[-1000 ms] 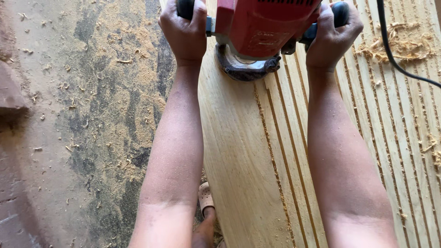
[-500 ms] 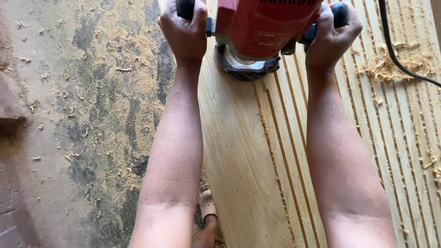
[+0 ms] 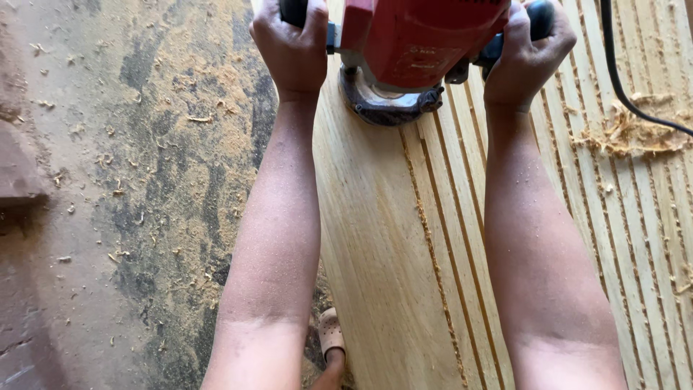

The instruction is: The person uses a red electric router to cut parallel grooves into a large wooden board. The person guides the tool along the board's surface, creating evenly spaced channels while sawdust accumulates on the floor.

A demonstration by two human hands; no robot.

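Observation:
A red power router [image 3: 415,43] with a round metal base stands on a pale wooden board [image 3: 375,245] at the top of the head view. My left hand [image 3: 292,47] grips its black left handle, and my right hand [image 3: 527,54] grips its black right handle. Long straight grooves run along the board's right part, toward me from the router's base. The newest groove holds a line of sawdust.
A black power cord [image 3: 621,79] crosses the board at the top right, over a heap of wood shavings [image 3: 628,133]. Left of the board lies a dusty concrete floor [image 3: 130,188] strewn with sawdust. A foot in a sandal [image 3: 332,336] shows below the board's edge.
The router and both hands have stayed at the top of the view. The view has shifted slightly, and the shavings heap sits lower right.

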